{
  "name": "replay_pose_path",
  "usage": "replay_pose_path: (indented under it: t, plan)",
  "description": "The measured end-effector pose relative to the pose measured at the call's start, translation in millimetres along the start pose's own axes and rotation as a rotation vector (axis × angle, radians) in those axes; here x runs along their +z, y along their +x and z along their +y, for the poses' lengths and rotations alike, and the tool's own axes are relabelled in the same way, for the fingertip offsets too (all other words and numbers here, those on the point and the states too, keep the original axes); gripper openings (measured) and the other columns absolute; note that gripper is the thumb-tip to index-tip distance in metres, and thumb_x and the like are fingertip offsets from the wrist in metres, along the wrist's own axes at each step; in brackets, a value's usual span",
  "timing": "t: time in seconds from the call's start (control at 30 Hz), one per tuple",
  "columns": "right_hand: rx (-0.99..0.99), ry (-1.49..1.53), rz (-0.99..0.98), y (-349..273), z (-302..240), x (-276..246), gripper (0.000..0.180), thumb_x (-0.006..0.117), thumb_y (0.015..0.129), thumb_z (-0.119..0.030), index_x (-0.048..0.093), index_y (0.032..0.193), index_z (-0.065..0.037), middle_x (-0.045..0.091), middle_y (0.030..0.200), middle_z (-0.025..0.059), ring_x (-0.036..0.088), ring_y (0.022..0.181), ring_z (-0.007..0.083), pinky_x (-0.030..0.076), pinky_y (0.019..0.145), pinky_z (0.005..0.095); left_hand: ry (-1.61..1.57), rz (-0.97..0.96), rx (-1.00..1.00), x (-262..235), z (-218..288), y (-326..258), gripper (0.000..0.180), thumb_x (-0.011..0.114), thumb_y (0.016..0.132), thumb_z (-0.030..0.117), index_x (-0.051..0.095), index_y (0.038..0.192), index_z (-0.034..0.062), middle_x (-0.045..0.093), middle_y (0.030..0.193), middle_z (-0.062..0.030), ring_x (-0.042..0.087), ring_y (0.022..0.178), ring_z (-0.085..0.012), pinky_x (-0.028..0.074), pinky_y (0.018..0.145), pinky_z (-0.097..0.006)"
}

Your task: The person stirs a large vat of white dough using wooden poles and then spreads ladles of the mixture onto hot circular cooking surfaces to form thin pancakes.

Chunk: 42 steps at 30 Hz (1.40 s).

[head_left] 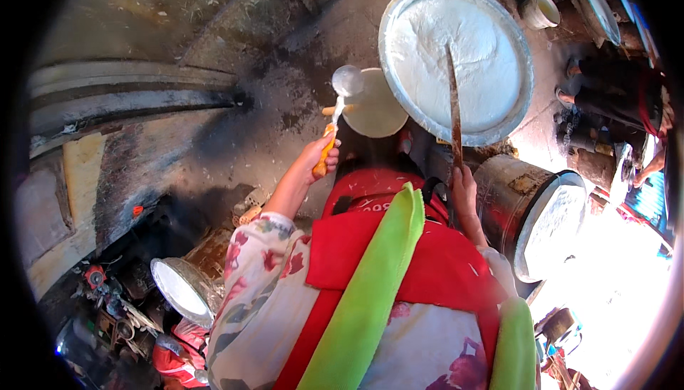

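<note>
My left hand (318, 159) is closed round the orange handle of a ladle (347, 80). White coating covers the ladle's neck, and its round bowl hangs over the edge of a pale bucket (375, 115) on the floor. In my right hand (464, 189) is the near end of a long, flat wooden stick (454, 98). Its far end rests in thick white paste (463, 40) that fills a wide round metal pan (389, 55). A piece of wood (329, 110) shows at the bucket's left rim. What lies deep in the bucket is hard to see.
A metal drum (506, 176) with a whitish top stands close to my right. Another white-topped container (187, 291) is at lower left. A low ledge (135, 105) runs along the left. At far right a person (616, 94) stands near a small bucket (541, 11).
</note>
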State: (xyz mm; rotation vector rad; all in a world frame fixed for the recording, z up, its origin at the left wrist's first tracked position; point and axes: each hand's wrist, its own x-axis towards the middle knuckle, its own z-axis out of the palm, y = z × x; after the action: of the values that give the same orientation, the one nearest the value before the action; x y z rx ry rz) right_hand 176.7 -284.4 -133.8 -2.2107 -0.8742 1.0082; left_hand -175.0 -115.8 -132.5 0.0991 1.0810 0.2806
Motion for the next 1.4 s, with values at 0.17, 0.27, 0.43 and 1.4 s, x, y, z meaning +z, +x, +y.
replay_pose_path:
  t: [0.17,0.27,0.43,1.4]
  plan:
    - [-0.078,0.022,-0.185,38.2,-46.4,3.6,0.027,0.044,0.092,-0.023,0.052,0.104,0.000,0.059,0.080,0.0262,0.060,0.078,0.0410,0.045,0.068,0.0457,-0.098,-0.065,0.081,24.1,31.3,-65.4,0.028,0.049,0.095,0.038,0.049,0.096,0.0097,0.038,0.061,0.0050,0.036,0.045,-0.0051,0.029,0.041,-0.020]
    - [-0.085,-0.001,-0.217,68.5,-79.6,14.3,0.028,0.044,0.091,-0.022,0.052,0.103,0.001,0.059,0.082,0.0283,0.060,0.081,0.0424,0.045,0.070,0.0472,-0.133,-0.107,0.122,47.8,54.0,-91.5,0.027,0.047,0.096,0.034,0.049,0.099,0.0076,0.039,0.063,0.0051,0.036,0.044,-0.0040,0.030,0.041,-0.019]
    - [-0.130,-0.039,-0.310,124.9,-129.6,32.0,0.028,0.046,0.088,-0.020,0.053,0.097,0.006,0.059,0.084,0.0323,0.062,0.079,0.0415,0.047,0.071,0.0486,-0.114,-0.208,0.142,93.3,87.3,-103.0,0.028,0.045,0.097,0.035,0.048,0.098,0.0073,0.039,0.063,0.0048,0.036,0.046,-0.0043,0.029,0.043,-0.019]
    - [0.116,0.468,-0.419,66.1,-54.1,-129.0,0.021,0.049,0.092,-0.021,0.057,0.097,-0.002,0.051,0.063,0.0006,0.046,0.049,0.0102,0.037,0.044,0.0264,0.226,-0.113,0.202,254.6,156.2,52.2,0.030,0.054,0.093,0.036,0.046,0.091,0.0069,0.043,0.065,0.0031,0.040,0.050,-0.0068,0.035,0.046,-0.022]
